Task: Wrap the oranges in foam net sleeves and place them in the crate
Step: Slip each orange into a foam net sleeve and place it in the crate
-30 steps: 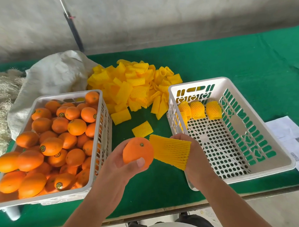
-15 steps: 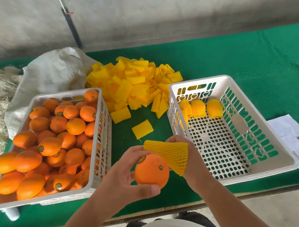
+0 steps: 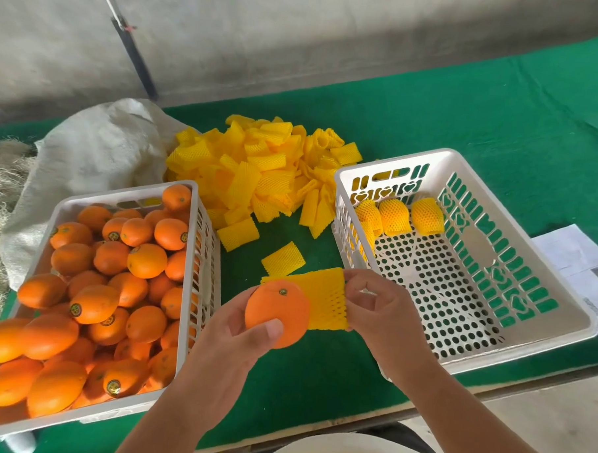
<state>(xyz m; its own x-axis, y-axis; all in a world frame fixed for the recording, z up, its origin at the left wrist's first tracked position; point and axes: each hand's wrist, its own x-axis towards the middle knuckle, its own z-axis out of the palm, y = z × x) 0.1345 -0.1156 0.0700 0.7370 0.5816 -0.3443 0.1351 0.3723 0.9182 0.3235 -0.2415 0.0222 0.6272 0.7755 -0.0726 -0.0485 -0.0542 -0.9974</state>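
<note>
Left hand [image 3: 238, 330] is gripping orange [image 3: 276, 312]; right hand [image 3: 376, 308] is pinching foam net sleeve [image 3: 325, 302], whose mouth should be stretching wide before sliding over.

Fruit packing shed (orange crates [image 3: 92, 306], foam sleeves [image 3: 259, 169])

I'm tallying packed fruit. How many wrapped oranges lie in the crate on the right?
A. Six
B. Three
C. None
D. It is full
B: three wrapped oranges sit in a row along the far wall of the white crate; the rest of its perforated floor is bare, and the orange in the left hand is not yet wrapped.
</note>
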